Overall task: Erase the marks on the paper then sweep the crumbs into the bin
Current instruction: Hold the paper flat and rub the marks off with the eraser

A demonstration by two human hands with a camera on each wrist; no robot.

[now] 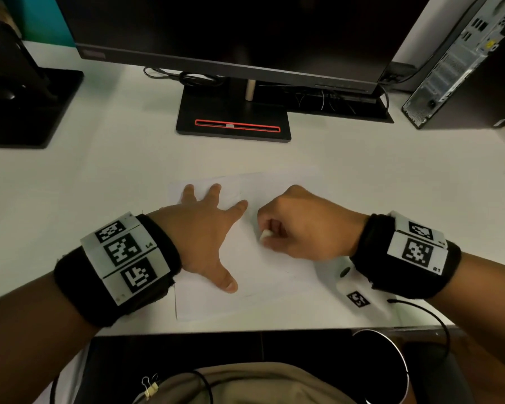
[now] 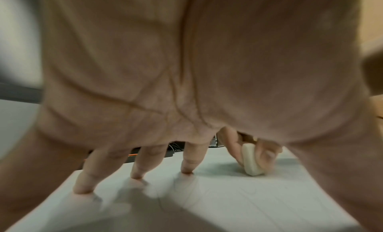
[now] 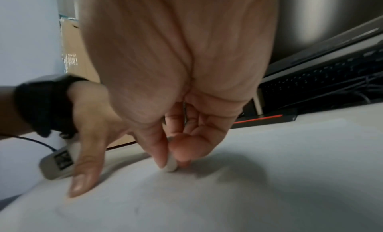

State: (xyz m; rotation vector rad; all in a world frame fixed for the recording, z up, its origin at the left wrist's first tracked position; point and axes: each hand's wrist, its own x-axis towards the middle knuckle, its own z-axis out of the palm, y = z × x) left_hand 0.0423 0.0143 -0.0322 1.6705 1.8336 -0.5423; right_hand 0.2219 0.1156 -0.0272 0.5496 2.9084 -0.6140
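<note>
A white sheet of paper [image 1: 263,275] lies on the white desk in front of me, with faint pencil marks [image 1: 289,277] near its lower middle. My left hand [image 1: 207,225] lies spread flat on the sheet's left half, fingertips [image 2: 187,169] pressing it down. My right hand [image 1: 298,225] pinches a white eraser [image 1: 266,235] whose tip touches the paper between the two hands. The eraser [image 2: 251,159] shows between thumb and fingers in the left wrist view, and its edge [image 3: 171,164] meets the paper [image 3: 228,202] in the right wrist view. No crumbs are discernible.
A monitor on a black stand [image 1: 233,123] rises behind the paper, a computer tower [image 1: 461,62] at the far right. A dark round bin [image 1: 388,365] sits below the desk's front edge at the right. A black stand [image 1: 27,106] occupies the far left.
</note>
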